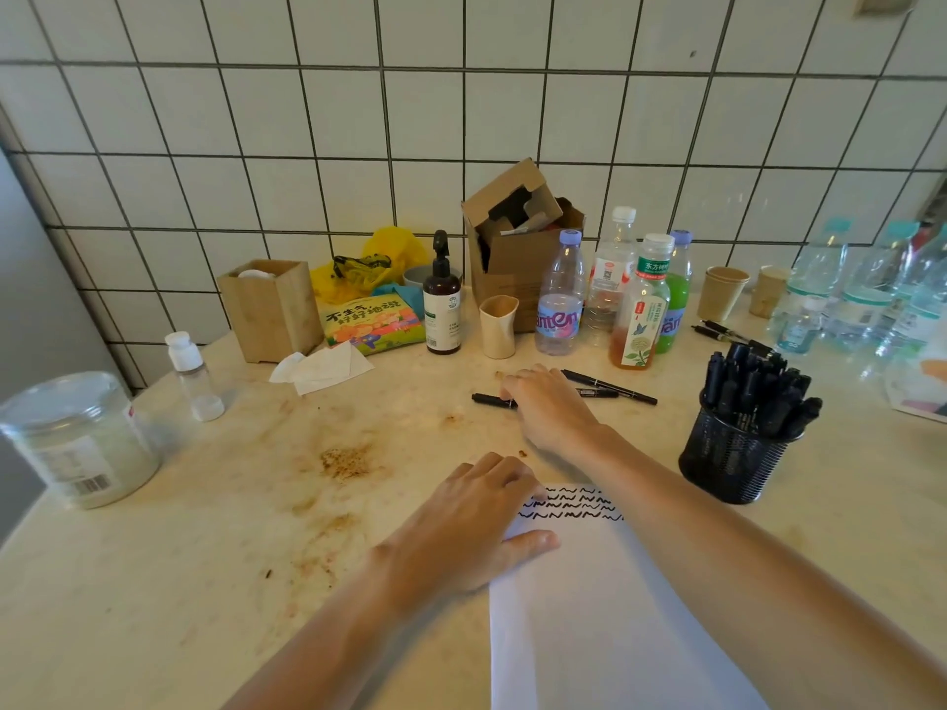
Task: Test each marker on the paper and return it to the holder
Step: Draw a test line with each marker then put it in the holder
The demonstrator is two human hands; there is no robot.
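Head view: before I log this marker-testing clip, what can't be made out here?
- Right hand: its fingers cover the middle of the loose marker, so the grip is unclear.
- Paper: cut off by the bottom edge; the right forearm covers the ends of the test squiggles.
- Mesh holder: markers packed too tightly to count.
- Wooden box: contents mostly hidden by its walls.

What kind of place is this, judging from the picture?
Probably a shared pantry or workroom counter, not a tidy desk: a white tiled wall, a stained stone countertop, and many drink bottles and paper cups along the back.
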